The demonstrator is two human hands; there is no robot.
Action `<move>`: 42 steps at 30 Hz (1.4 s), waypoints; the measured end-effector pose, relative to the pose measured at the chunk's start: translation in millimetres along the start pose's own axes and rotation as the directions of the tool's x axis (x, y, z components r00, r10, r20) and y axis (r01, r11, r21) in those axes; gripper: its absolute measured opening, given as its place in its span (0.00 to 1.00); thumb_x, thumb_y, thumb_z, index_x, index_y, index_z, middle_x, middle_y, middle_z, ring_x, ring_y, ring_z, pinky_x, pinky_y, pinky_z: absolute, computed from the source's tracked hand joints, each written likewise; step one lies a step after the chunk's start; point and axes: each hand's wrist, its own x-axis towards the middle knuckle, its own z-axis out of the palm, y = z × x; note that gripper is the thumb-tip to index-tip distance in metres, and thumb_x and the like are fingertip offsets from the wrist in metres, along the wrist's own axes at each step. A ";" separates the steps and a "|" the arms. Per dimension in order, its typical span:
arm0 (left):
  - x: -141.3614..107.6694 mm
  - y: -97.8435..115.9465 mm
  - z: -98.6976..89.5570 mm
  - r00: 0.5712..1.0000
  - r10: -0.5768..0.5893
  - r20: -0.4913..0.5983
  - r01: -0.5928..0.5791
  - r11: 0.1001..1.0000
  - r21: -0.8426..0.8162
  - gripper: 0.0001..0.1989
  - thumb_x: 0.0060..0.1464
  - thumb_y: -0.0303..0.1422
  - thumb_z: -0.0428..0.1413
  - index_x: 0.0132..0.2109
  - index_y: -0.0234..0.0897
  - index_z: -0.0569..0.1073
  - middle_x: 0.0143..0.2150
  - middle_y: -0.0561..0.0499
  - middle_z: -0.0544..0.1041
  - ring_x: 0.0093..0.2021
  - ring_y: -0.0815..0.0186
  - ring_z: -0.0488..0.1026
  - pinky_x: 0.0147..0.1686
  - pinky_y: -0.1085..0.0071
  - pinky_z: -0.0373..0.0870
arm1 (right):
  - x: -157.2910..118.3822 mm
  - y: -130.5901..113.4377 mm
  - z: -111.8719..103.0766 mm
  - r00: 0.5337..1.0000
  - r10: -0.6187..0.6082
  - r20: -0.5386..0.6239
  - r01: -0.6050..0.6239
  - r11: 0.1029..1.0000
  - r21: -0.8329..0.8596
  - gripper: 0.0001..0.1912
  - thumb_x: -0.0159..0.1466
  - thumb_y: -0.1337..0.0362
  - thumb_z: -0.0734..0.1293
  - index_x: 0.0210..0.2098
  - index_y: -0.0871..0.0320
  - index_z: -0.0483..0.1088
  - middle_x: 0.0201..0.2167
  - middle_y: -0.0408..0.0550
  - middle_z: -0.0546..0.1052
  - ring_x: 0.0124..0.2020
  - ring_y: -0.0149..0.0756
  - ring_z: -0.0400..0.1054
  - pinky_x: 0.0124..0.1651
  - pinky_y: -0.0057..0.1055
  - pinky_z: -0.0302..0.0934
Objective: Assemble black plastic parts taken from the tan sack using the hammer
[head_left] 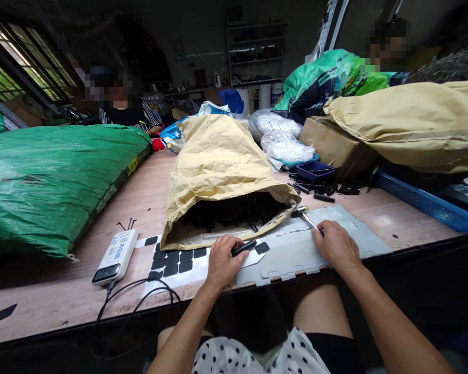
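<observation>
My left hand (pixel 225 261) is closed around a short black handle-like piece (pixel 244 248), just below the mouth of a tan woven sack (pixel 218 161). Inside the sack lies a heap of dark pieces that I cannot make out singly. In my right hand (pixel 338 244) is the metal shaft of a small hammer (pixel 311 222); its head, with a yellowish end, rests near the sack's right corner. A grey board (pixel 288 254) lies under both tools. Beside my left hand, black rounded-square stickers (pixel 171 262) are spread on a white sheet.
A white power bank (pixel 117 257) with a black cable stands left. A bulging green sack (pixel 58 182) covers the table's left side. To the right are black pieces (pixel 324 198), a purple tray (pixel 315 171), a cardboard box (pixel 335 148) and a blue tray (pixel 425 200). Two people sit beyond.
</observation>
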 end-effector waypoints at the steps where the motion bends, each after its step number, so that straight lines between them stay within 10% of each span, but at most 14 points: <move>1: 0.5 -1.5 0.5 1.000 -0.002 -0.005 0.002 1.000 -0.011 0.05 0.54 0.32 0.62 0.40 0.41 0.77 0.37 0.52 0.76 0.41 0.61 0.70 0.44 0.65 0.65 | -2.5 0.3 -1.1 1.000 0.008 -0.014 -0.009 1.000 -0.006 0.13 0.68 0.60 0.58 0.43 0.60 0.71 0.42 0.57 0.75 0.44 0.47 0.70 0.41 0.38 0.58; 8: -0.7 -4.1 0.3 1.000 0.012 0.018 -0.012 1.000 -0.027 0.06 0.53 0.33 0.64 0.39 0.41 0.78 0.36 0.53 0.77 0.41 0.61 0.70 0.43 0.65 0.63 | -45.3 -16.0 -23.3 0.986 0.110 -0.122 -0.071 0.956 0.286 0.17 0.68 0.52 0.60 0.50 0.56 0.67 0.33 0.51 0.78 0.31 0.43 0.72 0.31 0.34 0.58; 14: -1.1 -5.5 0.7 0.999 0.004 0.043 -0.002 1.000 -0.027 0.07 0.53 0.33 0.64 0.41 0.43 0.80 0.39 0.52 0.79 0.43 0.60 0.71 0.45 0.63 0.63 | -84.0 -66.5 -22.6 0.947 -0.295 -0.130 0.318 0.788 0.527 0.22 0.68 0.63 0.59 0.59 0.46 0.68 0.51 0.46 0.79 0.48 0.42 0.75 0.48 0.35 0.67; 20: -2.2 -5.0 -0.7 0.998 -0.016 0.064 0.019 0.998 -0.055 0.08 0.51 0.32 0.65 0.41 0.44 0.80 0.38 0.53 0.79 0.44 0.60 0.70 0.47 0.63 0.62 | -96.9 -88.2 -18.7 0.910 -0.393 -0.134 0.402 0.756 0.517 0.26 0.68 0.69 0.57 0.63 0.44 0.67 0.49 0.45 0.79 0.46 0.41 0.75 0.52 0.37 0.67; 27: -0.8 -2.9 -2.8 0.996 -0.048 0.069 0.053 0.997 -0.061 0.07 0.50 0.32 0.66 0.38 0.42 0.79 0.36 0.54 0.78 0.42 0.61 0.70 0.45 0.64 0.61 | -105.6 -94.8 -15.0 0.884 -0.438 -0.163 0.466 0.798 0.383 0.26 0.69 0.68 0.57 0.62 0.43 0.67 0.40 0.45 0.80 0.36 0.38 0.75 0.35 0.31 0.66; 42: -0.9 -2.7 0.0 0.998 -0.045 0.043 0.048 0.997 -0.066 0.08 0.49 0.29 0.64 0.38 0.43 0.78 0.38 0.54 0.79 0.43 0.61 0.70 0.45 0.64 0.62 | -95.5 -68.9 -15.0 0.927 -0.316 -0.202 0.363 0.890 0.277 0.25 0.68 0.66 0.59 0.62 0.40 0.68 0.41 0.41 0.80 0.36 0.37 0.75 0.32 0.31 0.61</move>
